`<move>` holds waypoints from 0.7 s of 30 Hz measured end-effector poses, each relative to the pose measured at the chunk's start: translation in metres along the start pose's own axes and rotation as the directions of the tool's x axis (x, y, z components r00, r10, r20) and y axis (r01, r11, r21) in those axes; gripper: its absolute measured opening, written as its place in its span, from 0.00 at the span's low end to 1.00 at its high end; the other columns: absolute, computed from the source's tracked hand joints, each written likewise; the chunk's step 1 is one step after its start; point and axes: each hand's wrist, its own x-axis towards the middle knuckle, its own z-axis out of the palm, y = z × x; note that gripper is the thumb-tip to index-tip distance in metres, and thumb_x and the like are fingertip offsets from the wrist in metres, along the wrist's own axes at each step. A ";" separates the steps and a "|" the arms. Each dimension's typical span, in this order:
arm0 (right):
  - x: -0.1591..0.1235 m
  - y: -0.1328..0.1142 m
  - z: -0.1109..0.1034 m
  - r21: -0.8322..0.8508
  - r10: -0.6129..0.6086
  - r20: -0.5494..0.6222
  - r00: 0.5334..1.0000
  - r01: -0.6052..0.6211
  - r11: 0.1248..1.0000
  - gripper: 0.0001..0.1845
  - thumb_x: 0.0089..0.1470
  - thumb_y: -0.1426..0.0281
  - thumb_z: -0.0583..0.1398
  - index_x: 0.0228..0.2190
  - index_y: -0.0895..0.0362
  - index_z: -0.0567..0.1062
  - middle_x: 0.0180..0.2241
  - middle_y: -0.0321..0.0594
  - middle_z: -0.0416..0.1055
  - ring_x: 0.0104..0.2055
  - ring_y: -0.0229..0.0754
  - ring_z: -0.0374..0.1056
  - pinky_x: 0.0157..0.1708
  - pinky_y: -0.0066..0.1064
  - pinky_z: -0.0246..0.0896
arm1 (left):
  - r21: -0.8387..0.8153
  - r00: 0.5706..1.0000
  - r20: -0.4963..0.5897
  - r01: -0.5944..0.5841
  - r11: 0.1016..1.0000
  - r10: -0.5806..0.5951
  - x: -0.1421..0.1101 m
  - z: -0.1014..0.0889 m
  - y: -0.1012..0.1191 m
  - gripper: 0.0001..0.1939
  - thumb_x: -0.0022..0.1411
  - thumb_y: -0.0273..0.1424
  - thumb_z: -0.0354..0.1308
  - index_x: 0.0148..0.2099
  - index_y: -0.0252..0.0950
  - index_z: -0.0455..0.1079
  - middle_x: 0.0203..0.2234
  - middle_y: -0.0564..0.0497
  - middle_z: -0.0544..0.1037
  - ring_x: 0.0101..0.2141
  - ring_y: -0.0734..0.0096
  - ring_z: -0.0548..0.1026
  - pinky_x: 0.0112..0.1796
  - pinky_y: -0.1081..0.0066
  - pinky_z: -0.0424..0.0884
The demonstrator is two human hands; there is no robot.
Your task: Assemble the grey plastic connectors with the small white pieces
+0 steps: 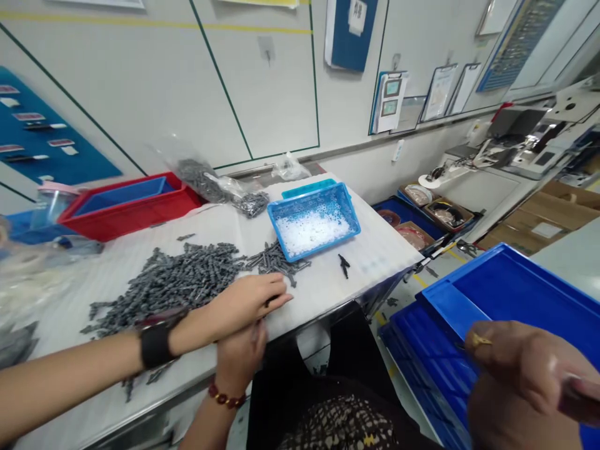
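Observation:
My left hand [246,301] lies at the right edge of a large heap of grey plastic parts [164,287], its wrist in a black band. Under it, my right hand [240,362] is blurred, with a red bead bracelet, at the table's front edge. Whether either hand holds a part is hidden. A smaller heap of grey parts [276,262] sits just beyond them, next to a blue plastic basket [312,219] of white bits. A single black part [344,265] lies to its right. Another person's hand [515,369], wearing a gold ring, hangs over a blue tray at right.
Clear plastic bags of grey parts [201,181] lie at the back of the white-covered table [365,262]. A red crate holding a blue tray [126,206] stands at back left. Stacked blue trays [510,294] fill the lower right, and a dark patterned garment [342,425] shows below the table.

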 end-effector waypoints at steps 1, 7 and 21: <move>-0.004 0.003 -0.002 0.034 0.018 0.008 1.000 -0.018 0.999 0.38 0.36 0.31 0.43 0.04 0.50 0.57 0.06 0.35 0.50 0.13 0.38 0.52 0.22 0.34 0.55 | -0.037 0.997 0.057 -0.046 0.998 0.048 -0.001 0.007 0.009 0.04 0.50 0.31 0.55 0.31 0.44 0.70 0.27 0.47 0.75 0.33 0.53 0.73 0.37 0.57 0.69; 0.016 0.026 0.023 0.205 0.092 -0.042 0.995 -0.082 0.975 0.31 0.47 0.40 0.50 0.21 0.56 0.69 0.15 0.33 0.55 0.17 0.35 0.49 0.18 0.28 0.46 | -0.187 0.925 0.314 -0.163 0.969 0.216 -0.014 0.015 0.040 0.09 0.52 0.25 0.50 0.29 0.45 0.68 0.23 0.49 0.72 0.26 0.59 0.69 0.29 0.61 0.68; 0.127 0.030 0.088 -0.430 0.146 0.218 0.965 -0.039 0.902 0.27 0.58 0.55 0.50 0.53 0.57 0.66 0.46 0.50 0.71 0.45 0.51 0.67 0.45 0.38 0.59 | -0.288 0.658 0.649 -0.252 0.924 0.382 -0.031 0.036 0.083 0.16 0.53 0.16 0.45 0.39 0.36 0.68 0.33 0.48 0.74 0.35 0.64 0.70 0.37 0.65 0.70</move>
